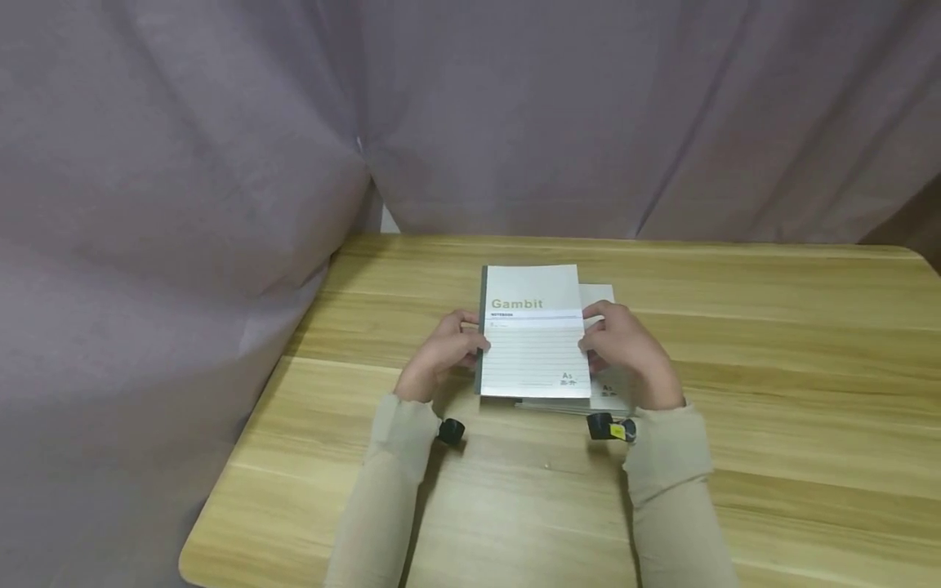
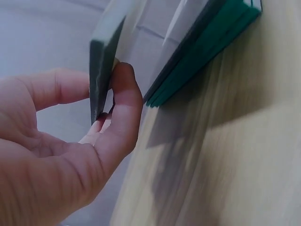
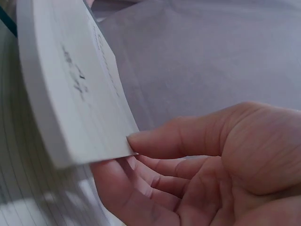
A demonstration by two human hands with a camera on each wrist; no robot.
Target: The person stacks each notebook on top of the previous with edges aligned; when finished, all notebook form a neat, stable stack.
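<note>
A white notebook (image 1: pixel 534 351) with a dark spine and "Gambit" on its cover is held between both hands. My left hand (image 1: pixel 452 343) pinches its spine edge; in the left wrist view the thumb and fingers close on the dark spine (image 2: pixel 104 70). On the opposite edge, my right hand (image 1: pixel 621 347) grips with thumb on the cover and fingers beneath, as the right wrist view shows. Under and to the right lies a stack of similar notebooks (image 1: pixel 610 390), mostly covered by the held one. Green spines of the stack (image 2: pixel 207 49) appear in the left wrist view, apart from the held notebook.
The wooden table (image 1: pixel 794 367) extends widely to the right. Its left edge runs beside a grey-purple curtain (image 1: pixel 184 245), which also hangs behind the far edge. Dark wrist cameras (image 1: pixel 452 431) sit at both sleeve cuffs.
</note>
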